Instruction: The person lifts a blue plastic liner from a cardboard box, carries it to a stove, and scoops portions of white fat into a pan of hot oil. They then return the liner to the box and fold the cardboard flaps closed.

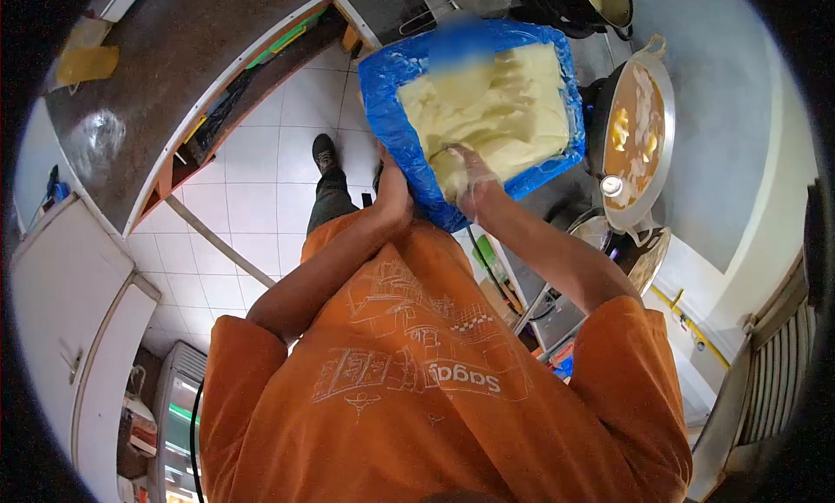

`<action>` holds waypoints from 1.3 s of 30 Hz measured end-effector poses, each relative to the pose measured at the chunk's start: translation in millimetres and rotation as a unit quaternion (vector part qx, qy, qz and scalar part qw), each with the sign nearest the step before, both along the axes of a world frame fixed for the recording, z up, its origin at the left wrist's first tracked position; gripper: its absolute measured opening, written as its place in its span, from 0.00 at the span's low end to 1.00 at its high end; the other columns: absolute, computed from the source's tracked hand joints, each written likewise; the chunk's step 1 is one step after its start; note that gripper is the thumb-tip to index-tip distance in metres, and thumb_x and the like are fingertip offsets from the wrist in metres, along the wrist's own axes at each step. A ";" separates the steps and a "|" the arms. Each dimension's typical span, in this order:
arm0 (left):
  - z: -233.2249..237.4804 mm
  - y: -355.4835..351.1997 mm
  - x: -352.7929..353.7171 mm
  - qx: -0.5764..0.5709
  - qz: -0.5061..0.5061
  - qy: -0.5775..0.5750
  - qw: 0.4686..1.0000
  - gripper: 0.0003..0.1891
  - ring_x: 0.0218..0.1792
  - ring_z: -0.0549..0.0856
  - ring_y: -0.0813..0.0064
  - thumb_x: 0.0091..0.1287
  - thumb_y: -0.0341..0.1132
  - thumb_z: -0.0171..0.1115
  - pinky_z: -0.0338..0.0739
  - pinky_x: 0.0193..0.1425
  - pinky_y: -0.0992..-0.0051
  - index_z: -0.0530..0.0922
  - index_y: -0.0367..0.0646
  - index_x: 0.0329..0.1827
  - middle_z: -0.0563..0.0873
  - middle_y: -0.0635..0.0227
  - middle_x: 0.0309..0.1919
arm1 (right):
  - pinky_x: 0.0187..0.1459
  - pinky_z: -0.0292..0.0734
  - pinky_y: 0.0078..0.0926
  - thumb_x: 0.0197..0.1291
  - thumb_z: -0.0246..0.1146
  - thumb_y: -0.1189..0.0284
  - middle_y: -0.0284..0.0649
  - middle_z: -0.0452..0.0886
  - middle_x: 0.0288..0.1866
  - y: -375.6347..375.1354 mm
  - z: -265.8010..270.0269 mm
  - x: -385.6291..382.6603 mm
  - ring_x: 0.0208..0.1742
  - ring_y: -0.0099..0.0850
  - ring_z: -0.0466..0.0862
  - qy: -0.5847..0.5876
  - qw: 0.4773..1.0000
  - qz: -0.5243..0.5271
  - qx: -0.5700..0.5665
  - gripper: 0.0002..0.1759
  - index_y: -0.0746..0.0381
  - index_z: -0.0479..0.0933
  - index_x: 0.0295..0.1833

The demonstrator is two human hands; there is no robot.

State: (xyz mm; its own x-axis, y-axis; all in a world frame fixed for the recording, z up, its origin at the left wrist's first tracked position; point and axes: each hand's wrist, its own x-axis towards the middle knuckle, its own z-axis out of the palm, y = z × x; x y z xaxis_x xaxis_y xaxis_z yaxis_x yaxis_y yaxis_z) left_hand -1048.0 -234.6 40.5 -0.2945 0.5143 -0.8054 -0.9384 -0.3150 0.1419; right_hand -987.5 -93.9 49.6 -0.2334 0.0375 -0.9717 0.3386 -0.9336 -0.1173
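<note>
white floor tiles lie under the blue plastic liner of pale yellow dough at my chest. left hand clamps its near edge; gloved right hand clutches dough. i'd brace the liner firmly and pull small lumps.

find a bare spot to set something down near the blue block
free: dark brown curved counter, between yellow cloth and white floor tiles. crowded: round metal pan of orange sauce close beside the blue plastic-wrapped pale yellow block, with left hand and right hand on it.
</note>
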 end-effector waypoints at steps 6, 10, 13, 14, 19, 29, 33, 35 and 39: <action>-14.2 -3.0 5.3 0.072 0.023 0.033 0.997 0.27 0.61 0.80 0.66 0.83 0.55 0.40 0.75 0.69 0.64 0.71 0.45 0.70 0.82 0.65 0.60 | 0.44 0.89 0.37 0.65 0.65 0.62 0.43 0.88 0.44 -1.4 22.3 -2.7 0.40 0.38 0.89 0.063 0.994 0.086 0.001 0.17 0.62 0.82 0.54; -2.1 -1.7 -0.8 0.084 0.031 0.038 0.995 0.26 0.66 0.78 0.65 0.84 0.51 0.39 0.72 0.73 0.63 0.69 0.44 0.73 0.80 0.63 0.65 | 0.52 0.86 0.35 0.68 0.63 0.67 0.45 0.86 0.54 -0.6 53.0 -2.8 0.50 0.37 0.88 0.213 0.943 0.191 0.173 0.19 0.64 0.78 0.61; 23.6 -2.7 -10.2 0.087 0.026 0.039 0.995 0.25 0.66 0.78 0.65 0.84 0.49 0.39 0.72 0.73 0.61 0.68 0.43 0.73 0.80 0.63 0.65 | 0.61 0.83 0.36 0.70 0.60 0.69 0.47 0.84 0.60 4.3 69.7 9.2 0.58 0.37 0.86 0.378 0.839 0.235 0.313 0.22 0.66 0.75 0.66; 30.2 -3.0 -11.8 0.082 0.022 0.033 0.996 0.25 0.67 0.78 0.65 0.84 0.49 0.39 0.72 0.73 0.61 0.68 0.43 0.74 0.80 0.63 0.65 | 0.64 0.81 0.36 0.70 0.60 0.70 0.47 0.83 0.61 9.8 73.2 11.2 0.61 0.37 0.85 0.309 0.927 0.127 0.171 0.22 0.66 0.73 0.67; 14.8 -6.7 -10.3 0.091 -0.038 0.059 0.993 0.32 0.67 0.78 0.64 0.82 0.62 0.33 0.71 0.74 0.60 0.68 0.49 0.74 0.78 0.66 0.67 | 0.69 0.78 0.42 0.72 0.59 0.68 0.47 0.81 0.66 18.3 105.1 16.3 0.65 0.40 0.83 0.252 0.963 -0.096 0.016 0.24 0.66 0.70 0.70; 23.4 -4.1 -8.6 0.072 -0.033 0.051 0.996 0.23 0.64 0.79 0.62 0.83 0.52 0.41 0.75 0.70 0.57 0.70 0.47 0.70 0.80 0.65 0.62 | 0.67 0.80 0.45 0.74 0.59 0.69 0.47 0.80 0.66 74.6 134.6 64.1 0.64 0.41 0.83 0.247 0.943 -0.128 0.183 0.24 0.63 0.69 0.72; 7.8 -7.4 -7.6 0.092 -0.039 0.077 0.992 0.25 0.65 0.79 0.59 0.82 0.51 0.44 0.74 0.71 0.56 0.70 0.45 0.72 0.80 0.63 0.64 | 0.63 0.83 0.40 0.72 0.62 0.70 0.45 0.84 0.61 83.5 156.4 82.7 0.59 0.38 0.86 0.273 0.918 -0.191 0.214 0.20 0.63 0.74 0.66; 7.9 -7.4 -9.9 0.104 -0.053 0.051 0.992 0.27 0.66 0.78 0.59 0.82 0.55 0.43 0.72 0.73 0.57 0.70 0.45 0.71 0.80 0.63 0.64 | 0.61 0.84 0.39 0.72 0.62 0.70 0.43 0.85 0.58 102.9 170.5 98.7 0.55 0.36 0.87 0.307 0.900 -0.195 0.240 0.17 0.62 0.77 0.62; 20.3 -8.1 -9.0 0.112 -0.043 0.061 0.991 0.28 0.67 0.77 0.59 0.82 0.56 0.43 0.71 0.74 0.57 0.70 0.45 0.72 0.80 0.64 0.65 | 0.58 0.86 0.39 0.69 0.63 0.71 0.42 0.86 0.55 116.3 233.7 99.9 0.54 0.37 0.87 0.319 0.818 -0.148 0.455 0.16 0.62 0.78 0.61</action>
